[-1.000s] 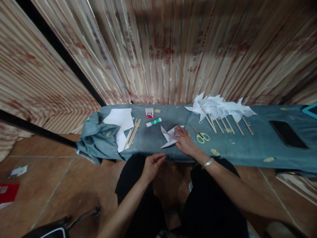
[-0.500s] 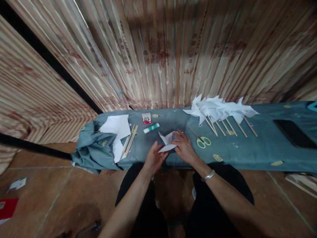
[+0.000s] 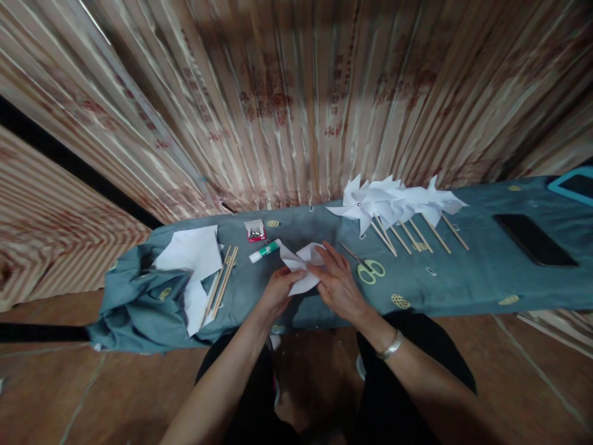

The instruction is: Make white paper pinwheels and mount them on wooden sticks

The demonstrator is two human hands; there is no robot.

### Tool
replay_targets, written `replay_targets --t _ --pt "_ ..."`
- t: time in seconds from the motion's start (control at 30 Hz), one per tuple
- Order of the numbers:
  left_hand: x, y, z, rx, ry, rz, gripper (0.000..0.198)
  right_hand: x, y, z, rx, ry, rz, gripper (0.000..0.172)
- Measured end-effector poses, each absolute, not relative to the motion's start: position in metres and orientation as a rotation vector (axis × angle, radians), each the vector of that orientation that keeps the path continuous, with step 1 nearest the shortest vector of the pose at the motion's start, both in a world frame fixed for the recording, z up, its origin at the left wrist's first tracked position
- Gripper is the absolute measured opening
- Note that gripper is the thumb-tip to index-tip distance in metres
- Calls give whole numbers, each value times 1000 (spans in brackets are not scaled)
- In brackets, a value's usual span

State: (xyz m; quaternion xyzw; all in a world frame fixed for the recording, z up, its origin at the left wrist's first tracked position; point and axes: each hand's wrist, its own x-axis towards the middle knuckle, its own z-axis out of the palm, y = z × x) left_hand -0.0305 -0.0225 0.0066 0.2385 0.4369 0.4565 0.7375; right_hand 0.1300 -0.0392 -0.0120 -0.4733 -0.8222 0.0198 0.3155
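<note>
A folded white paper pinwheel shape (image 3: 302, 267) lies on the blue-grey cloth (image 3: 463, 278) covering a long narrow table. My left hand (image 3: 277, 290) grips its near left edge with curled fingers. My right hand (image 3: 338, 281) rests on its right side, fingers pressed down on the paper. A glue stick (image 3: 263, 251) with a green label lies just left of the paper. Yellow-handled scissors (image 3: 368, 267) lie just right of my right hand.
Finished white paper pinwheels on wooden sticks (image 3: 398, 207) lie at the back right. White paper sheets (image 3: 192, 259) and loose wooden sticks (image 3: 221, 285) sit on the left beside a small box of pins (image 3: 255, 230). A black phone (image 3: 532, 240) lies far right. A striped curtain hangs behind.
My left hand has risen from below the table edge onto the paper's left side. My right hand has stayed on the paper. The view has shifted down and to the right.
</note>
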Motion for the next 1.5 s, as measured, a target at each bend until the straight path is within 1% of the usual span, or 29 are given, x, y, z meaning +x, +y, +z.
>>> replay_targets --t 0.07,0.2,0.4,0.5,0.6,0.8,1.07,1.3,1.5 --pt "-30 -17 6 557 979 1022 42 129 -39 -9 -1266 -2157 42 44" --pt "-32 -9 5 615 979 1064 43 128 -40 -5 -1292 -2155 96 47" --pt "-41 -8 12 652 885 1055 47 132 -38 -2 -1259 -2174 180 64" --pt "-46 -7 15 670 856 1025 50 134 -39 -1 -1248 -2170 243 67" --pt "-50 -7 14 698 906 1011 48 135 -42 0 -1239 -2170 296 65" --pt "-46 -11 10 752 993 1057 39 133 -41 2 -1225 -2142 318 52" --pt "-31 -11 2 756 1082 1162 31 128 -39 -1 -1212 -2090 327 51" --pt "-27 -9 0 774 1114 1189 24 129 -38 -1 -1236 -1901 509 52" --pt "-26 -9 -3 771 1126 1175 27 129 -34 -2 -1206 -1830 520 48"
